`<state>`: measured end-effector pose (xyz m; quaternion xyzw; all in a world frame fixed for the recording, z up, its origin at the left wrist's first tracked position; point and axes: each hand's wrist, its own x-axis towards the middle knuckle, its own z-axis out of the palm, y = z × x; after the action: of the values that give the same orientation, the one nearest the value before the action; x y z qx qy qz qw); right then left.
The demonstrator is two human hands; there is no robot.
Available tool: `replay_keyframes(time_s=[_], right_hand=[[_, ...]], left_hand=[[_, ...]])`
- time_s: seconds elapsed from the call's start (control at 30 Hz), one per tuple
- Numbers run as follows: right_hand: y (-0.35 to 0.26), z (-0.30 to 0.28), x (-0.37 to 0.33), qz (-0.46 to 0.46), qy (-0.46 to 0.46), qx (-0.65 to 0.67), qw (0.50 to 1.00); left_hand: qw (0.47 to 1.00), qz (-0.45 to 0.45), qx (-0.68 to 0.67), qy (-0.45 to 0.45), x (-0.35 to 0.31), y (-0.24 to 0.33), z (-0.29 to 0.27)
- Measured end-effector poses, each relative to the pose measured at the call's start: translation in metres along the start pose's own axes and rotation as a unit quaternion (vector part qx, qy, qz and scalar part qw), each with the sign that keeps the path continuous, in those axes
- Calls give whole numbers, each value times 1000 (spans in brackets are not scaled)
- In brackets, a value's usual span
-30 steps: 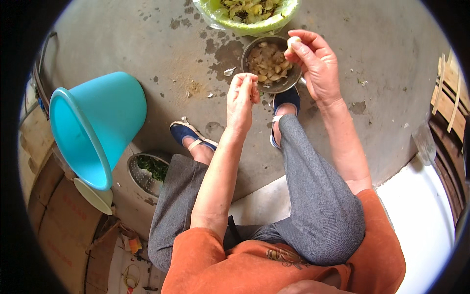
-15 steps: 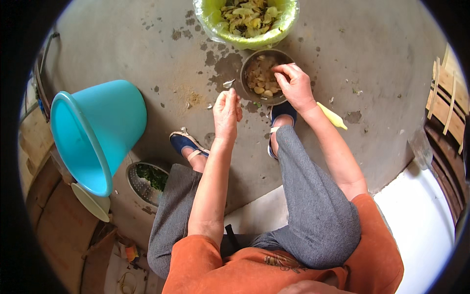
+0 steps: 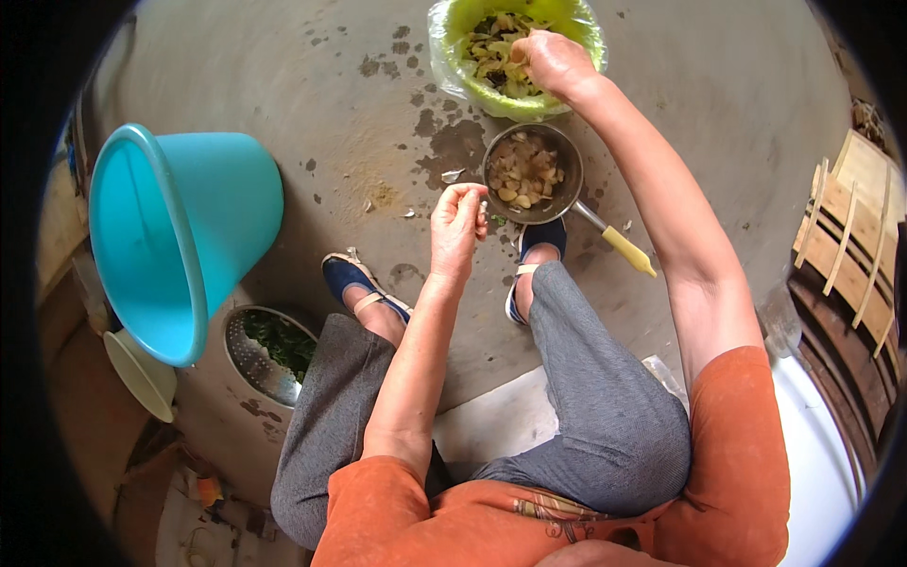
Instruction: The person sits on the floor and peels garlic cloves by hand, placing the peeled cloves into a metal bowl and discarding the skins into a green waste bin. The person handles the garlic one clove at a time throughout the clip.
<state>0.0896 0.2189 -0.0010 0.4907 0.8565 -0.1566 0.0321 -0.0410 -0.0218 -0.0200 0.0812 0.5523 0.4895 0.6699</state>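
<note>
My right hand (image 3: 559,66) reaches over a lime-green basin (image 3: 601,52) lined with clear plastic. Its fingertips are pinched together just above the yellowish peelings and dark scraps (image 3: 496,59) inside; whatever they grip is hidden. In front of the basin sits a saucepan (image 3: 577,180) with a pale yellow handle (image 3: 628,249), holding what look like peeled garlic cloves (image 3: 524,170). Left of the pan, my left hand (image 3: 458,231) is closed above the floor, with a small whitish bit at its fingertips, too small to make out.
A large turquoise bucket (image 3: 227,203) lies tipped at the left, with a cream bowl (image 3: 142,373) below it. A metal colander (image 3: 248,364) with dark green leaves stands beside my left knee. Wooden slats (image 3: 850,227) lie at the right. White skin scraps (image 3: 453,176) and wet spots mark the concrete floor.
My right hand has moved from the saucepan up and away to the basin. My left hand stays closed near the pan. The whole view has shifted slightly.
</note>
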Motion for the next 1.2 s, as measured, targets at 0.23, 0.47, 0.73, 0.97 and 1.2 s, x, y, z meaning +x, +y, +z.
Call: replay_keyframes(time_s=[0.23,0.47,0.73,0.97,1.2], right_hand=[[6,20,26,-3,-100,-180,979],[16,8,5,55,-36,-30,997],[0,25,17,6,-91,-186,978],[15,-11,7,61,-35,249,966],[27,-36,-26,215,-118,762,599]], left_hand=[[999,-4,-43,-14,5,3,-1],[998,-6,-67,9,10,10,-5],[998,-17,-56,-4,8,3,-5],[998,-23,-52,9,10,3,-6],[996,-40,-77,-10,8,10,2]])
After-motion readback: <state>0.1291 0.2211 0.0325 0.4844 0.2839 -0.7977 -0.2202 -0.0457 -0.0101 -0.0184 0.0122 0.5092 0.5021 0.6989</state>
